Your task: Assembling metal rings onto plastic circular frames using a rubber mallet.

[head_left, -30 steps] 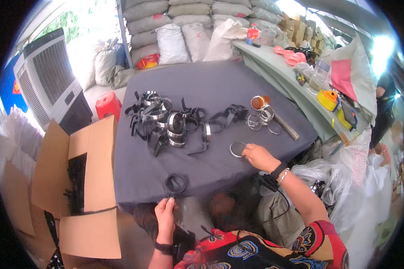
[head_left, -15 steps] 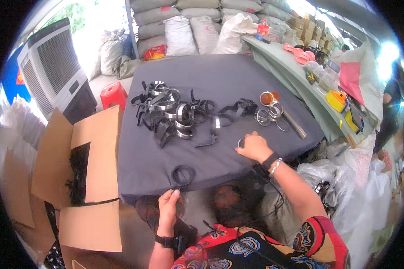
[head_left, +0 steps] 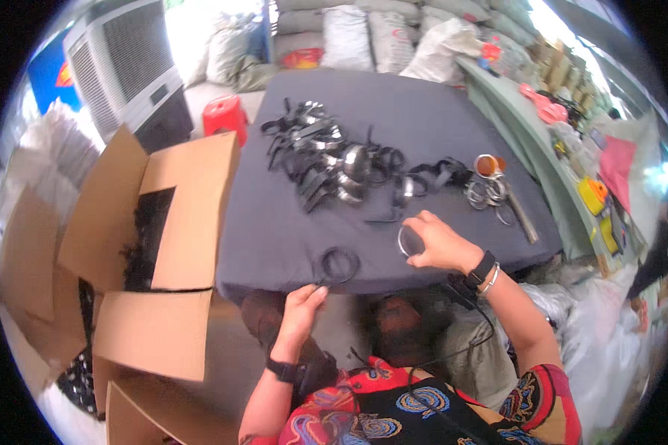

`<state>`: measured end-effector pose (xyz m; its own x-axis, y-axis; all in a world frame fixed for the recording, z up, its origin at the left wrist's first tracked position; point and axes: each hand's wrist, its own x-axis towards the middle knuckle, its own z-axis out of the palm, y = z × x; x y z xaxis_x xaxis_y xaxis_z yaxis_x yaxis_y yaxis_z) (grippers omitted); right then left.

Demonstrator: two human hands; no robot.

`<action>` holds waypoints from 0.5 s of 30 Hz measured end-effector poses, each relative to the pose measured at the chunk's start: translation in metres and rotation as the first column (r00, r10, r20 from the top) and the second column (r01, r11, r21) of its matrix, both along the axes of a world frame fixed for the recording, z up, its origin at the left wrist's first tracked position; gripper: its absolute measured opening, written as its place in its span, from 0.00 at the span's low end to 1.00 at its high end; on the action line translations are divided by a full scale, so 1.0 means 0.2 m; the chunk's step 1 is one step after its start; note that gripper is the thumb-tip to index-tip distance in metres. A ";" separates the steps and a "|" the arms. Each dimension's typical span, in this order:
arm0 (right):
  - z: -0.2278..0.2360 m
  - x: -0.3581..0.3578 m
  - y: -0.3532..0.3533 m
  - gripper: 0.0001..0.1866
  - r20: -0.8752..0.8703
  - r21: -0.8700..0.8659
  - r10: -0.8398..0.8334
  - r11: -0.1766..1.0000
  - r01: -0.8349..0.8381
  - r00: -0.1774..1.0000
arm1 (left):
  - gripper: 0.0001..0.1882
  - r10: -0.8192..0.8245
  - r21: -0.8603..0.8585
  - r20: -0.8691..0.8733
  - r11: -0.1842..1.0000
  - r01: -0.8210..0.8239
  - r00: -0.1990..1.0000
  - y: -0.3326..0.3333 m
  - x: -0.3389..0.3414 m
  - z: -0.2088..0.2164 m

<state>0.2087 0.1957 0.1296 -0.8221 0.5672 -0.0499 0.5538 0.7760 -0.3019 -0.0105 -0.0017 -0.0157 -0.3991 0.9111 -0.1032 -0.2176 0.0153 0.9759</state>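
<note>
One black ring (head_left: 326, 265) lies on the table (head_left: 263, 252) at one o'clock from the left grip (head_left: 301, 310), which pinches its near end; one metal ring (head_left: 401, 241) sits at nine o'clock from the right grip (head_left: 444, 245), clasped at its edge. From there, one pile of bands (head_left: 323, 152), too tangled to count, lies at ten o'clock, one tube (head_left: 523, 216) at two o'clock

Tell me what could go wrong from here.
The black circular band pinched by the left hand is near the front edge of the dark grey cloth-covered table; a loosened grip might let it fall.

The jumbled pile of black straps and shiny metal bands could snag if one piece is pulled.

The long grey metal rod lies near the table's right edge and might roll off if bumped.
</note>
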 end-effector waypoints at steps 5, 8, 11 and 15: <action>-0.02 -0.36 -0.15 0.35 -0.104 0.038 0.468 0.884 -0.467 0.878 | 0.12 0.001 0.002 0.100 1.000 -0.001 0.995 -0.02 0.02 0.01; -0.03 -0.48 -0.18 0.36 -0.006 0.014 0.566 0.825 -0.566 0.825 | 0.12 -0.026 -0.012 0.162 1.000 0.028 0.986 -0.02 0.02 0.01; -0.03 -0.52 -0.20 0.38 0.101 -0.022 0.617 0.786 -0.618 0.780 | 0.12 -0.015 -0.007 0.124 1.000 0.016 0.992 -0.02 0.03 0.00; -0.05 -0.56 -0.20 0.38 0.138 0.013 0.641 0.761 -0.649 0.755 | 0.12 -0.016 -0.024 0.147 1.000 0.020 0.989 -0.03 0.02 0.00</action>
<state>0.0969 0.1557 0.1205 -0.9836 -0.0909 -0.1557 -0.0565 0.9756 -0.2123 -0.0069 -0.0080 -0.0150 -0.3614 0.9144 -0.1824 -0.3577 0.0446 0.9328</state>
